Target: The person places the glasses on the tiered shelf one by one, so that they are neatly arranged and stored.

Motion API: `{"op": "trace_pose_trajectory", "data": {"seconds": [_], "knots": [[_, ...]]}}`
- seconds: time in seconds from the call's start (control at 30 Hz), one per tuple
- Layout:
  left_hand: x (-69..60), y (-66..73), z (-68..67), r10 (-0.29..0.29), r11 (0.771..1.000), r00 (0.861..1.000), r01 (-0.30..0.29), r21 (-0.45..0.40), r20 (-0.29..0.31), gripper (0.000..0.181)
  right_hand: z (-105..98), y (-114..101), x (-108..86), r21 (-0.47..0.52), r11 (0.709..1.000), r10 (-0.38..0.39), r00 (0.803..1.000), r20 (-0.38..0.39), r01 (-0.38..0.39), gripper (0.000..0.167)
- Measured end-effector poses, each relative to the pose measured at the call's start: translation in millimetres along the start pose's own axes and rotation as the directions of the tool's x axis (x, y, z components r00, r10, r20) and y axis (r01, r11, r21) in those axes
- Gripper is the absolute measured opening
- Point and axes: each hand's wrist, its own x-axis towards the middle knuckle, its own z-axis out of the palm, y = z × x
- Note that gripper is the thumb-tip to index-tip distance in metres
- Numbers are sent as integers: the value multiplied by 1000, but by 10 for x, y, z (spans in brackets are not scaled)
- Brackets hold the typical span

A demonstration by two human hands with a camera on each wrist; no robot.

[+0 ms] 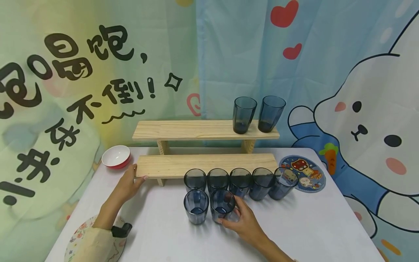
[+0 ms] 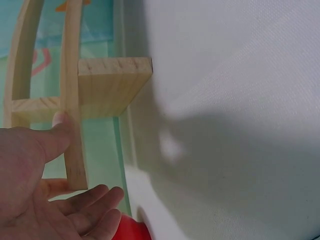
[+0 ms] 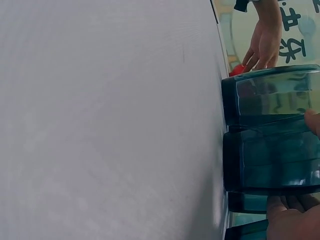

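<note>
In the head view my right hand (image 1: 244, 223) grips a dark blue drinking glass (image 1: 221, 209), thumb and fingers around its side. That glass stands upright on the table beside another blue glass (image 1: 195, 211). Behind this pair is a row of several like glasses (image 1: 240, 182). My left hand (image 1: 126, 185) holds the left end of the lower board of a two-step wooden shelf (image 1: 176, 165). In the left wrist view its thumb (image 2: 60, 122) presses on one face of the board (image 2: 75, 155). The right wrist view shows the held glass (image 3: 275, 162) with fingertips (image 3: 290, 202) against it.
Two more blue glasses (image 1: 243, 112) stand on the right of the upper board (image 1: 183, 129). A red and white bowl (image 1: 116, 156) sits left of the shelf. A round cartoon mat (image 1: 314, 178) lies right, a patterned round mat (image 1: 114, 251) under my left forearm. A printed curtain hangs behind.
</note>
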Motion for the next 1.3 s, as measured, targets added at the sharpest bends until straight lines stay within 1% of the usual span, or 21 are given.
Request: {"op": "trace_pose_trajectory", "data": {"seconds": [0.13,0.3,0.5,0.77,0.97,1.07,1.2,1.3], "knots": [[1,11,-5,5,1000,1000,-5,0,-1,70,4,7,1,-3,1000,-7,1000,-15,7,84],[-19,16,-11,16,1000,1000,-16,-6,-17,69,5,-5,2,7,1000,-4,1000,-14,5,83],[-22,17,-11,20,1000,1000,-20,0,-18,69,-33,-118,-22,3,1000,8,1000,-13,-8,78],[-15,10,-10,35,999,999,-35,7,-24,68,-174,-453,-26,34,999,-29,998,53,27,77],[-3,9,-8,36,999,999,-36,-2,-24,69,-317,-768,23,21,998,-69,995,68,67,77],[-3,12,-22,24,1000,1000,-24,0,-17,70,-401,-934,84,-4,996,-94,993,67,94,79],[0,12,-31,16,1000,1000,-16,-5,-10,70,-505,-1117,211,-33,990,-133,990,54,135,82],[4,-3,-20,19,1000,1000,-20,-12,-15,69,-558,-1232,337,-51,983,-175,984,38,177,79]]}}
